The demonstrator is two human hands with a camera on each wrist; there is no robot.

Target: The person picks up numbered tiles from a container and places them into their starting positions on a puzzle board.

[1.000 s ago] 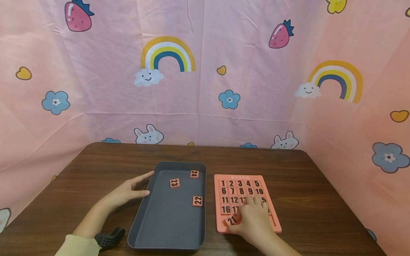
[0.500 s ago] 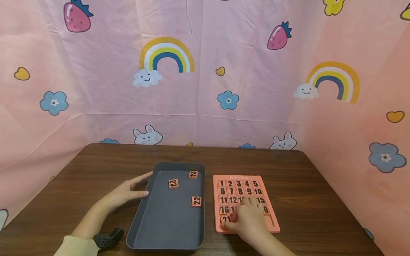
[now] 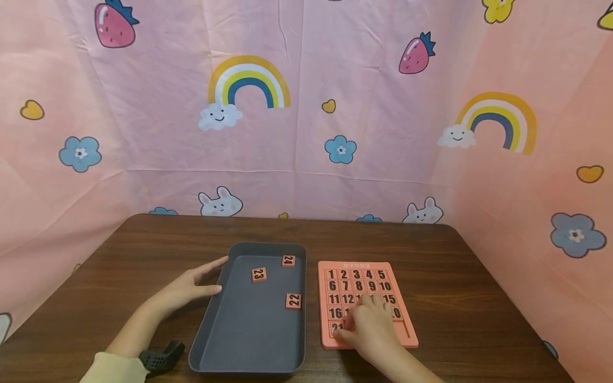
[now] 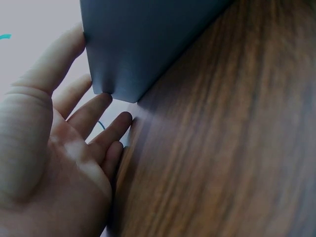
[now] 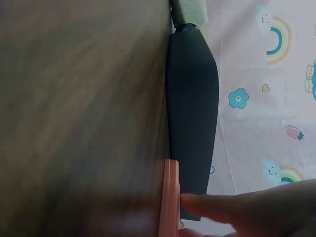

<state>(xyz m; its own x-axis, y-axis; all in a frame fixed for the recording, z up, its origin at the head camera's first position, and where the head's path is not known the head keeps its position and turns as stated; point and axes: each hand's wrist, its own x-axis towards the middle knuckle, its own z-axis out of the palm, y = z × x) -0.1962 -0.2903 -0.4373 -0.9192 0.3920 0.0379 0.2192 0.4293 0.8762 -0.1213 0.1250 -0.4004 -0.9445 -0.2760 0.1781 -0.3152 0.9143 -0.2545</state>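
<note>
A coral number board lies on the table, filled with number tiles in its upper rows. Tile 21 sits flat at the left of the bottom row. The thumb of my right hand presses on that tile, with the other fingers bent over the board and covering several tiles. In the right wrist view the thumb looks nearly straight, against the board's top. My left hand, fingers extended, touches the left wall of a dark grey tray. From the left wrist, fingertips meet the tray's side.
Inside the tray lie tile 22, tile 23 and tile 24. A dark strap device sits at the left wrist. Behind the brown table hangs a pink patterned cloth.
Tile 21 has gone from tilted in my right fingers to flat in the board's lower left slot. My right thumb has shifted slightly right over it. The left hand keeps its place on the tray.
</note>
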